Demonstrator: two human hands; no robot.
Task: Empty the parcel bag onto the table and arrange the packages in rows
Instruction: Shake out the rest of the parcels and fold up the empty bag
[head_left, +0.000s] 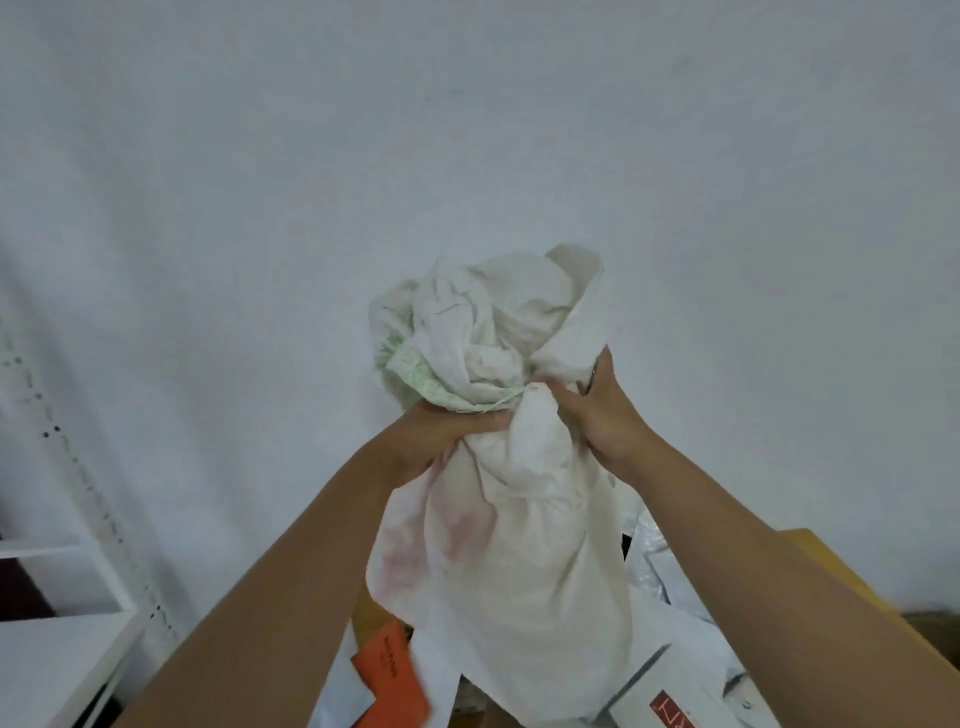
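A white woven parcel bag (514, 545) hangs upside down in front of me, its bunched upper end crumpled above my hands. My left hand (436, 436) grips the cloth from the left. My right hand (605, 415) grips it from the right, fingers dug into a fold. Below the bag's lower end lie packages on the wooden table (831, 561): an orange envelope (392, 675), white and grey mailers (670, 582), and a white parcel with a red label (670, 709). Whatever is inside the bag is hidden.
A plain white wall fills the background. A white metal shelf rack (67, 597) with a perforated upright stands at the lower left, close to the table. The table's right edge runs diagonally at the lower right.
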